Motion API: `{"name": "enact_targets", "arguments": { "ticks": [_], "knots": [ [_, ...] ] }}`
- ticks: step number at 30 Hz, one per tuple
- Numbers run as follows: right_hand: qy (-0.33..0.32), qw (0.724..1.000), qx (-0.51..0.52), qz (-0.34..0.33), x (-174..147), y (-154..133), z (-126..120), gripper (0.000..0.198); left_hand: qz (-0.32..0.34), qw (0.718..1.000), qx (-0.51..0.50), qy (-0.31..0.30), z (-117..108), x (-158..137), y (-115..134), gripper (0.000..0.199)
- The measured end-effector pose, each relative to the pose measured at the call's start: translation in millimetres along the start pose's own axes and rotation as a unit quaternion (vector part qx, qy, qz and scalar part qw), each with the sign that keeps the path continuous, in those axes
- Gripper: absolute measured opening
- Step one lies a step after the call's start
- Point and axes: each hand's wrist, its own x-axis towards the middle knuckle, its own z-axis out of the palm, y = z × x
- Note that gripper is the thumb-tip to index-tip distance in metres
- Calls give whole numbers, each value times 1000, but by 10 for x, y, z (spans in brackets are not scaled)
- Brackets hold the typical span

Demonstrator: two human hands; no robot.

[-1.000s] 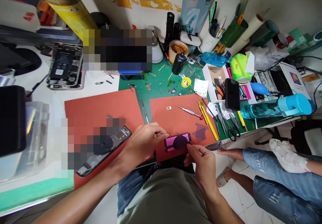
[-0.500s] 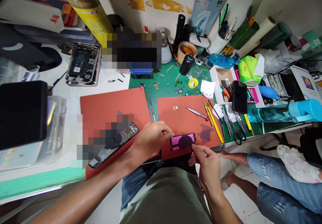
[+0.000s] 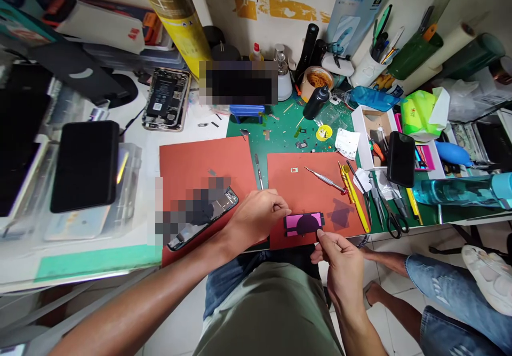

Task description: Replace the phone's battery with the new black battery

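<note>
Pixel blocks, cropping and tiny details around the white desk [image 3: 146, 209].
The open black phone housing [image 3: 218, 205] is partly masked, as is the dark object [image 3: 240, 85] over the blue plastic stand [image 3: 247, 111]. The translucent blue bottle [image 3: 460, 191] is cut by the right edge. Whether the flat pink-and-black rectangle [image 3: 308, 222] is gripped by the left hand [image 3: 260, 214] or right hand [image 3: 344, 257] cannot be told.

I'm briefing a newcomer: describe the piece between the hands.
Find the right orange mat. Near its front edge, between left hand and right hand, is a rectangular piece. Unlike the plain dark patch beside it, it shows magenta around a dark disc.
</note>
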Motion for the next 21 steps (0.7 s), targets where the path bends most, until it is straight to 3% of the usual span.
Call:
{"name": "enact_targets", "arguments": {
  "ticks": [21],
  "knots": [
    [-10, 1000, -7, -14, 1, 30, -26, 43, 18, 1000, 2, 13, 3, 1, -5, 22]
  ]
}}
